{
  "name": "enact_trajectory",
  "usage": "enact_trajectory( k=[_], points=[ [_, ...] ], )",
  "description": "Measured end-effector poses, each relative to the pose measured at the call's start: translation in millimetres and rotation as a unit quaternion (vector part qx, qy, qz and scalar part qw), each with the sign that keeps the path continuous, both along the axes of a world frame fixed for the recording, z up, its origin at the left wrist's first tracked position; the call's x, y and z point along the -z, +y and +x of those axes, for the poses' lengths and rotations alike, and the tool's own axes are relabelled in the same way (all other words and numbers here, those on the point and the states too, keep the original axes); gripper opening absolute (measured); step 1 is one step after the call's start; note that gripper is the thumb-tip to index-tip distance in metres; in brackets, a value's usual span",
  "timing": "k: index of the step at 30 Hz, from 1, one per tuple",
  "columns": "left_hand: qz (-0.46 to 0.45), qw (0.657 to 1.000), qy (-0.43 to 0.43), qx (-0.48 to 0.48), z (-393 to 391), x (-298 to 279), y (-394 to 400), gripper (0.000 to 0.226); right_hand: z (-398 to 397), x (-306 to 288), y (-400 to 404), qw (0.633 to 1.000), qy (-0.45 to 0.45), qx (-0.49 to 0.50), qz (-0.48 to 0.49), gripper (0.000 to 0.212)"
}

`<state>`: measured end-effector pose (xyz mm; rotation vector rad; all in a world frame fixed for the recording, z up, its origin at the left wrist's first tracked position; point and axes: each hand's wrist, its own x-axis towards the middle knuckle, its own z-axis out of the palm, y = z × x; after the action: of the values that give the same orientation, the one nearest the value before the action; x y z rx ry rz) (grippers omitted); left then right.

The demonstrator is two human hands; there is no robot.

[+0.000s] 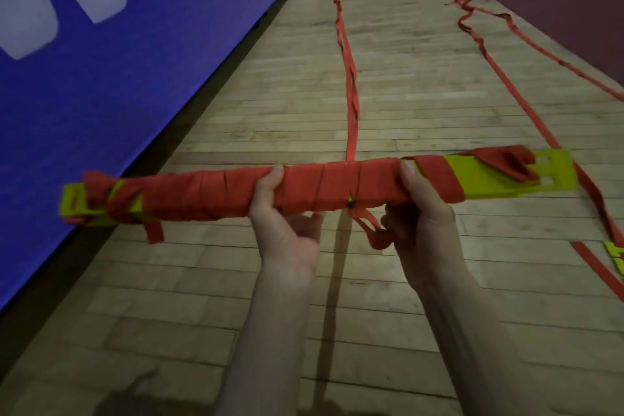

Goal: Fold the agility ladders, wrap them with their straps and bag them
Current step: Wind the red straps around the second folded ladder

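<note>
I hold a folded agility ladder point(216, 191) level in front of me: a stack of yellow-green rungs wound round with red strap. My left hand point(285, 228) grips the bundle from below near its middle, thumb on top. My right hand point(420, 213) grips it further right, thumb on the red wrap, fingers curled underneath. A loose red strap point(351, 84) runs from the bundle's middle away across the floor. A short strap loop point(373, 233) hangs below, between my hands.
A blue banner wall point(101, 78) with white lettering runs along the left. A second red strap point(506, 67) trails over the wooden floor point(270, 111) on the right, toward yellow rungs point(616, 255) at the right edge. Dark red flooring point(557, 3) lies beyond.
</note>
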<state>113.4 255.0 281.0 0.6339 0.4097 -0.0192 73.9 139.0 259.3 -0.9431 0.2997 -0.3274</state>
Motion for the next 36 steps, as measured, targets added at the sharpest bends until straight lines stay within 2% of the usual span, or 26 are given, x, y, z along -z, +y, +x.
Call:
enact_trajectory(
  k=[3,5,7,9,12,15,18,22,24,26,28,30,34,35,36],
  points=[
    [-0.013,0.985,0.174,-0.011,1,-9,-18,0.056,-4,9,-7,0.998,-0.033,0.000,-0.057,0.030],
    [-0.049,0.978,0.201,0.002,6,-7,-19,0.032,-6,12,-13,0.989,-0.051,-0.021,-0.137,0.027],
    [-0.099,0.980,0.174,0.006,10,0,-15,0.007,-7,9,-14,0.974,-0.036,-0.028,-0.220,0.037],
    [-0.149,0.979,0.138,-0.011,13,7,-12,0.004,-7,5,-10,0.961,0.033,-0.012,-0.274,0.058],
    [-0.189,0.979,0.063,-0.033,17,16,-7,0.029,-10,2,-2,0.963,0.120,-0.012,-0.241,0.061],
    [-0.184,0.981,-0.027,-0.057,19,26,1,0.045,-15,-5,-2,0.978,0.110,-0.042,-0.171,0.049],
    [-0.154,0.980,-0.124,-0.032,14,33,12,0.074,-16,-9,5,0.982,0.100,-0.080,-0.141,0.048],
    [-0.110,0.974,-0.193,0.040,13,42,16,0.103,-6,1,15,0.980,0.174,-0.003,-0.097,0.043],
    [-0.094,0.971,-0.205,0.076,12,46,17,0.110,0,5,15,0.976,0.208,0.011,-0.060,0.043],
    [-0.076,0.965,-0.229,0.101,10,44,18,0.105,5,8,12,0.976,0.218,-0.002,-0.030,0.046],
    [-0.051,0.978,-0.184,0.085,7,38,13,0.095,8,14,9,0.979,0.204,-0.006,-0.006,0.041],
    [-0.035,0.996,-0.071,0.052,3,25,3,0.084,7,21,6,0.986,0.162,0.015,0.025,0.029],
    [-0.024,0.994,0.100,0.040,-1,-1,-16,0.025,-1,44,-4,0.999,0.038,0.025,0.022,0.029],
    [-0.026,0.992,0.116,0.046,-3,-4,-16,0.022,-4,48,-7,1.000,-0.001,0.012,0.005,0.029],
    [-0.031,0.992,0.112,0.047,-2,-4,-14,0.028,-6,52,-10,0.999,-0.035,-0.007,-0.008,0.028]
  ],
)
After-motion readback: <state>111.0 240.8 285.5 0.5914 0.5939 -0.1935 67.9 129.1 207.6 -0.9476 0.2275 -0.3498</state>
